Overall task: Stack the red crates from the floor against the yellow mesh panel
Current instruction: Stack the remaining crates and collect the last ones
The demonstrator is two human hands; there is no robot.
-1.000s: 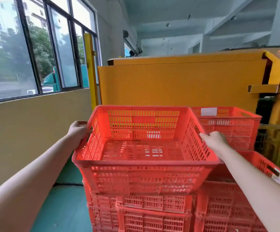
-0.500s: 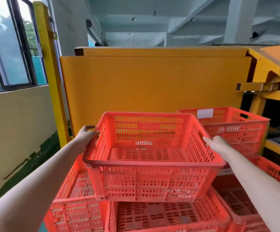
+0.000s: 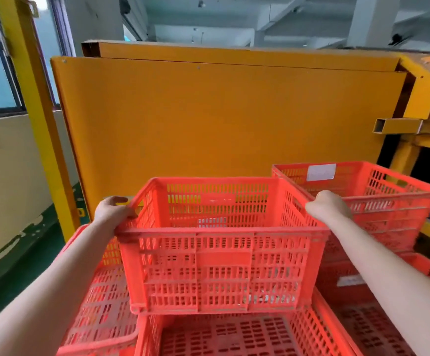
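Observation:
I hold an empty red slatted crate [image 3: 221, 268] level in front of me. My left hand [image 3: 112, 210] grips its left rim and my right hand [image 3: 329, 205] grips its right rim. The crate hangs above other red crates: one directly below [image 3: 234, 335], one at the lower left [image 3: 101, 312]. Behind it stands the big yellow panel [image 3: 221, 119]. To the right a red crate with a white label [image 3: 378, 196] sits atop a stack, close against the panel.
A yellow post [image 3: 36, 109] rises at the left beside a window and a cream wall [image 3: 6, 181]. Green floor [image 3: 16, 265] runs along the wall. Yellow machine framing [image 3: 414, 129] juts out at the right. More red crates [image 3: 378, 322] lie at the lower right.
The held crate has moved forward towards the yellow panel, and sits farther from me. My view has turned right, so the window has slid off to the left. Both hands keep their grip.

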